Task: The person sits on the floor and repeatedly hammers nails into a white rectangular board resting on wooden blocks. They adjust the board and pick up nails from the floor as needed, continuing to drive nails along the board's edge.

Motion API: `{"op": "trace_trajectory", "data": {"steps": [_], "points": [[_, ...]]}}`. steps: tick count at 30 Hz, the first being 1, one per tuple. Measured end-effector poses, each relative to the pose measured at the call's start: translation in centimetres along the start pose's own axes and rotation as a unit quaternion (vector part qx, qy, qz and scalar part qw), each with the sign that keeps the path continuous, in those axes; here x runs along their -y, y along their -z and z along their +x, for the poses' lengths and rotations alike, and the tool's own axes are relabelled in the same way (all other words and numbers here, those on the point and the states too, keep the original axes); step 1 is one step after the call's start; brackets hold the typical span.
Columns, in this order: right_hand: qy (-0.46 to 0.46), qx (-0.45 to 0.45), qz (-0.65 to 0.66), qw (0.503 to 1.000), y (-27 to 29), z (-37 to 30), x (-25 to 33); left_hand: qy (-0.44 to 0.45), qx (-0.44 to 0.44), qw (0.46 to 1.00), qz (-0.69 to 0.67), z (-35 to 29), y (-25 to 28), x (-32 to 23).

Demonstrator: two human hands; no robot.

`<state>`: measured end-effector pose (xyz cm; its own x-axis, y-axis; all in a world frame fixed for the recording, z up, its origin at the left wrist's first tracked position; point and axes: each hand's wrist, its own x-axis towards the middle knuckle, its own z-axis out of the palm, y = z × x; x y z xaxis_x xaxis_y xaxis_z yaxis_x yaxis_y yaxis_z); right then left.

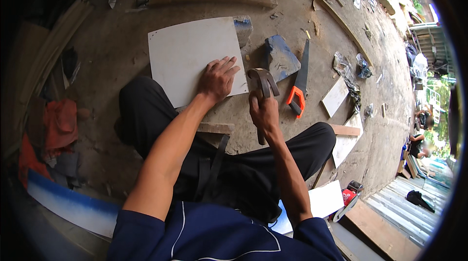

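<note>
A white square board [178, 58] lies in front of my crossed legs, its far right corner over a blue-stained block [243, 30]. My left hand [219, 78] rests on the board near its right edge, palm down with the fingers stretched out. Just right of the board, my right hand [264, 116] is wrapped around the handle of a claw hammer [264, 81]. The hammer's head is raised off the floor, apart from the board. Beyond it sits a second blue-stained block [282, 59], beside a hand saw [303, 71] with an orange and black handle.
White offcuts [336, 96] and a wooden strip [345, 130] lie by my right knee. A red power tool [349, 197] stands at the lower right. Long timber [214, 1] crosses the far floor. Orange cloth [61, 122] is at left. Another person [418, 141] appears far right.
</note>
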<state>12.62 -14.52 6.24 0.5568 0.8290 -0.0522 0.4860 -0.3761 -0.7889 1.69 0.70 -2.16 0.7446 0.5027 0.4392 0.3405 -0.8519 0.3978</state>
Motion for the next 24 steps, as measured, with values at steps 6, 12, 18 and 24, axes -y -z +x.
{"op": "trace_trajectory", "data": {"steps": [6,12,18,24], "points": [[-0.085,0.057,0.018,0.995,-1.4,-0.6,-2.2,0.002,0.001,1.000,-0.005,0.3,-0.1,-0.1],[0.056,-0.026,-0.003,0.998,-1.5,-1.3,-2.5,0.003,0.002,1.000,-0.007,0.2,0.0,-0.4],[-0.107,0.053,-0.009,0.993,-0.7,0.0,-1.5,0.005,0.011,1.000,0.004,-0.2,-0.1,0.0],[-0.062,0.020,-0.029,0.997,-1.5,-1.1,-2.6,-0.002,0.006,1.000,-0.005,0.1,-0.2,-0.4]]}}
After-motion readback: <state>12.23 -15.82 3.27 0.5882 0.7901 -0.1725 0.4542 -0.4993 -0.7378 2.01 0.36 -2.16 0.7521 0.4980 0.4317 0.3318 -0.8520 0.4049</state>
